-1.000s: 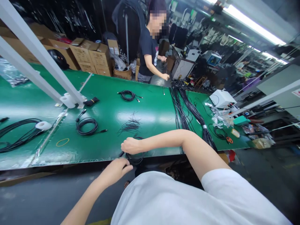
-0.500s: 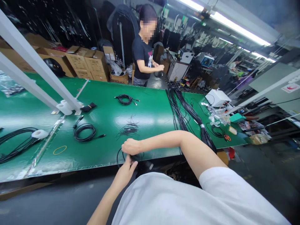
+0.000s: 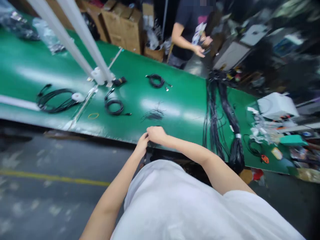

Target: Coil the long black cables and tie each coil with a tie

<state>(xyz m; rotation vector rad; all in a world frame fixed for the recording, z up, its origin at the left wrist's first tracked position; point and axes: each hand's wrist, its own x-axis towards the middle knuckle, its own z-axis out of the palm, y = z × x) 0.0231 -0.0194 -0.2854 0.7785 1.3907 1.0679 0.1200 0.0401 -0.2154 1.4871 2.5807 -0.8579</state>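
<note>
Head view: yellow rubber band (image 3: 93, 118), then small coiled black cable (image 3: 116, 113), flat on the green table (image 3: 135, 100). Left hand (image 3: 142, 145): fingers pinched together. Thin black ties (image 3: 153, 116): loose pile on the tabletop, just beyond both hands. Right hand (image 3: 156, 135): fist, touching the left near the edge. I can't tell what either grips, it's hidden. Farther right: black cable bundle (image 3: 230, 113), white box (image 3: 276, 105).

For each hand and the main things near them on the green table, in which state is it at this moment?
Right hand: back upward, meeting the left hand; grip hidden.
Left hand: fingertips at the right hand; grip unclear.
Thin black strands: loose, piled.
Far cable: coiled.
Middle cable: coiled, ends sticking out.
Yellow band: loose, lying flat.
Long cable bundle: gathered by a white band.
</note>
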